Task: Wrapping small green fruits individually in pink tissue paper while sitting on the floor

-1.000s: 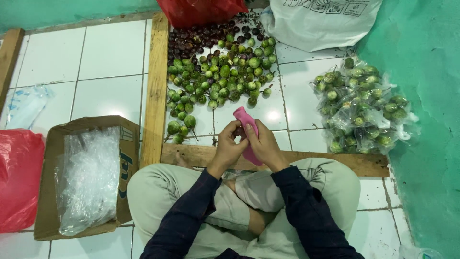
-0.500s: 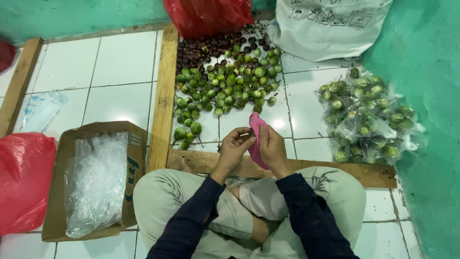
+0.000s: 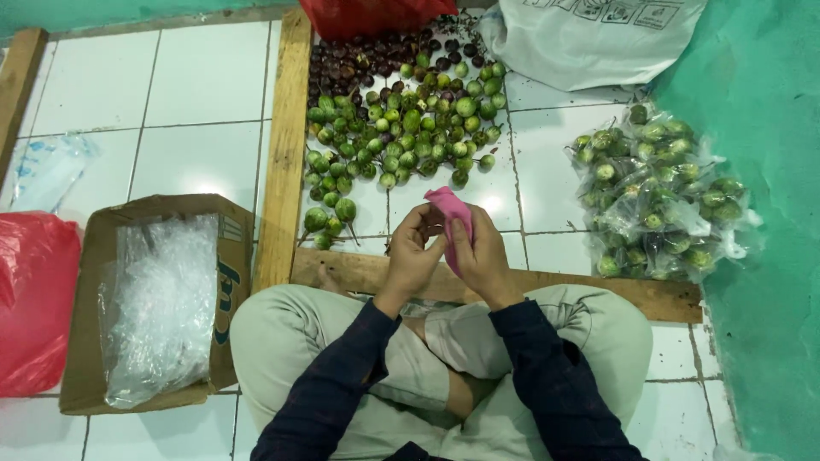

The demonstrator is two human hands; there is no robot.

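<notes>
I sit cross-legged on a white tiled floor. My left hand (image 3: 412,253) and my right hand (image 3: 483,255) are raised together in front of me, both pinching a small pink plastic bag (image 3: 450,211) held upright between them. Just beyond the hands lies a pile of small round green eggplants (image 3: 401,137), with dark purple ones (image 3: 363,60) at its far side. The pile sits on the tiles inside a frame of wooden planks (image 3: 282,154).
A heap of clear bags filled with green eggplants (image 3: 662,192) lies at the right by a green wall. A cardboard box of clear plastic bags (image 3: 158,299) stands at my left, with a red bag (image 3: 34,299) beside it. A white sack (image 3: 589,38) sits far right.
The view has shifted slightly. My hands stay together on the pink bag and have turned and worked it a little between the fingers.
</notes>
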